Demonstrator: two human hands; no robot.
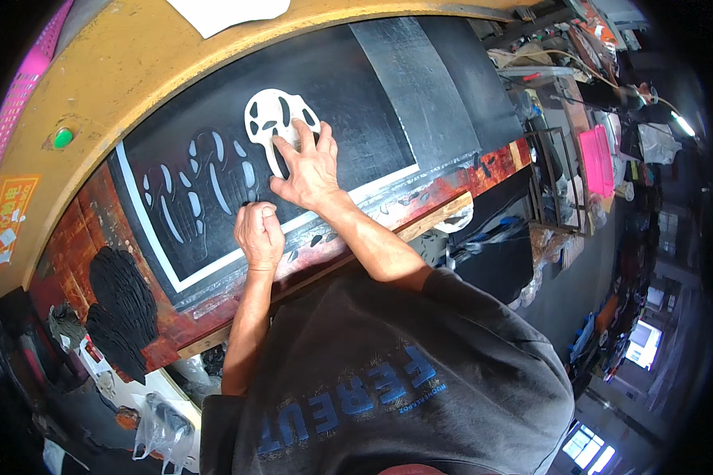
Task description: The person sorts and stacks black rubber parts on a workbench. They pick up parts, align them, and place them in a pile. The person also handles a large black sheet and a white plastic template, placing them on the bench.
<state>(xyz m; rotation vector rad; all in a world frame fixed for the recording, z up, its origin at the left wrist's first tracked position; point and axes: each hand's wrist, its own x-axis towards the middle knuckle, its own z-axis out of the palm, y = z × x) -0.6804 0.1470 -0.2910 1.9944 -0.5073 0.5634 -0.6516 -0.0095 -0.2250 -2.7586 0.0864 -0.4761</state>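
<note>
My right hand point(313, 170) has its fingers spread and pressed on a flat white template point(261, 108) with several rounded cut-out slots. The template lies on a black sheet point(348, 87) on the bench. Close beside it, my left hand point(260, 235) is curled closed at the sheet's near side; whatever its fingers hold, if anything, is hidden. Left of the template, the sheet bears slotted outlines point(218, 170) of similar form, with pale openings showing through. A white strip point(372, 184) runs along the sheet's near and left sides.
A yellow machine frame point(95, 103) with a green button point(63, 138) curves around the far and left sides. Stacked dark pieces point(123, 301) lie at the bench's left end. A grey strip point(420, 79) crosses the sheet at right. Beyond stand a rack and a pink bin point(596, 161).
</note>
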